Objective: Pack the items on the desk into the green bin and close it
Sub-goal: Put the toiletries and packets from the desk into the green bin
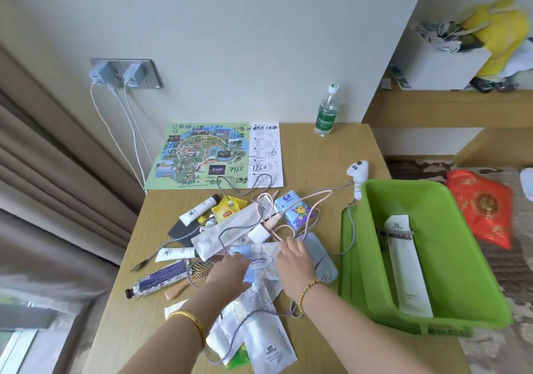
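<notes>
The green bin (427, 258) stood open at the desk's right edge, holding one white sachet (408, 267). Left of the bin, both hands, left hand (227, 271) and right hand (294, 261), lay spread on the wipes pack (261, 261), gripping nothing yet. Packing seemed barely begun; next they needed to close on the pack and carry it rightward, clear of the tangled cables (288, 215).

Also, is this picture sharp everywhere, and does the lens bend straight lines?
Head view: the middle is fairly sharp, the print on the white wet-wipes pack is partly readable; the beige curtain and lower left corner are smeared; the wooden desk edges splay outward from wide-angle distortion; lighting is soft, without strong glare.
</notes>
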Demonstrator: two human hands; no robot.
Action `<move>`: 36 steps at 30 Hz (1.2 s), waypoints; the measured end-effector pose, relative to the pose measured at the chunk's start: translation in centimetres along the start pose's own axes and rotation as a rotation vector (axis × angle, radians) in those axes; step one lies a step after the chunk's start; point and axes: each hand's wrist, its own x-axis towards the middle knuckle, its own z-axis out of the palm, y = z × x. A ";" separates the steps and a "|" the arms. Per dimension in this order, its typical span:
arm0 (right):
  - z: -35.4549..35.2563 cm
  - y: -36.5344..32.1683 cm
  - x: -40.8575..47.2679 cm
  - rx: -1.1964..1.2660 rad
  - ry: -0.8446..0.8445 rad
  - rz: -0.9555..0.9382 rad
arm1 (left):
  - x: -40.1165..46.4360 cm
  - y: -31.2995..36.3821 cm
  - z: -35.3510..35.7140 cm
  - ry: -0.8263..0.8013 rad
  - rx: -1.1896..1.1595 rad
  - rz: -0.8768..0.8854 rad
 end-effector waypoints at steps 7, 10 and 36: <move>1.2 -1.1 2.1 -0.054 0.002 -0.057 | -0.1 -0.4 1.8 -0.145 -0.008 0.002; 1.7 -1.3 2.6 -0.101 -0.017 -0.060 | -0.2 -0.1 2.5 -0.139 -0.012 0.011; -10.1 4.7 -0.2 1.037 0.660 0.448 | -1.1 -2.1 -15.3 0.515 -1.187 -0.197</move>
